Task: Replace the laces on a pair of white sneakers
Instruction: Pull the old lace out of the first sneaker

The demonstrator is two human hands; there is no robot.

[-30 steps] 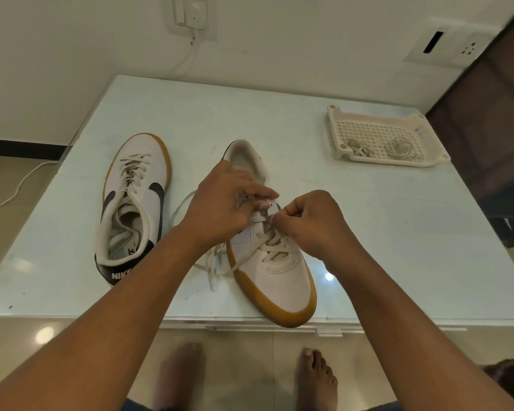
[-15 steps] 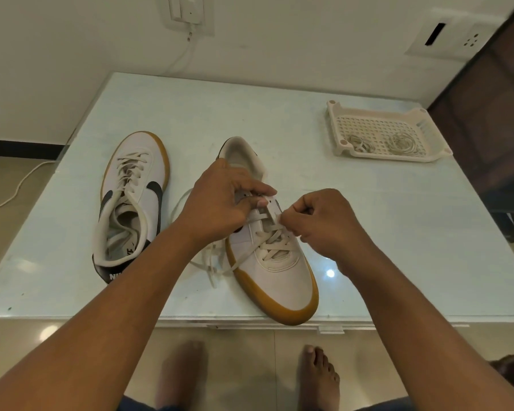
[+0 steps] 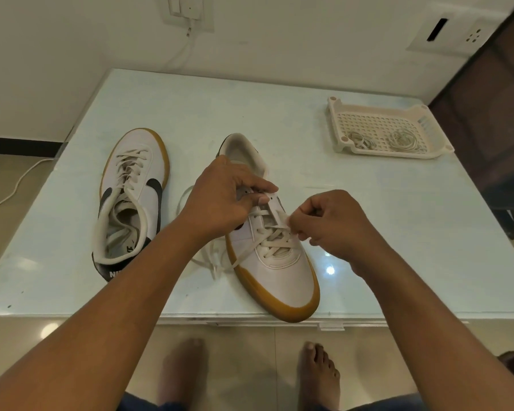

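Observation:
Two white sneakers with gum soles lie on a pale glass table (image 3: pixel 353 203). The right sneaker (image 3: pixel 279 271) points its toe toward me and is partly laced. My left hand (image 3: pixel 220 200) grips its upper eyelet flap near the tongue. My right hand (image 3: pixel 336 223) pinches the cream lace (image 3: pixel 282 223) where it comes out of an upper eyelet on the shoe's right side. Loose lace ends (image 3: pixel 211 259) trail on the table left of this shoe. The left sneaker (image 3: pixel 134 197) lies farther left, laced, toe pointing away.
A cream perforated tray (image 3: pixel 339 126) at the back right holds two coiled laces (image 3: pixel 401 140). The table's front edge runs just under the right sneaker's toe. My bare feet stand on the floor below. A wall with sockets is behind.
My right hand has drawn the lace out to the right, away from the shoe. My left hand stays on the eyelet flap.

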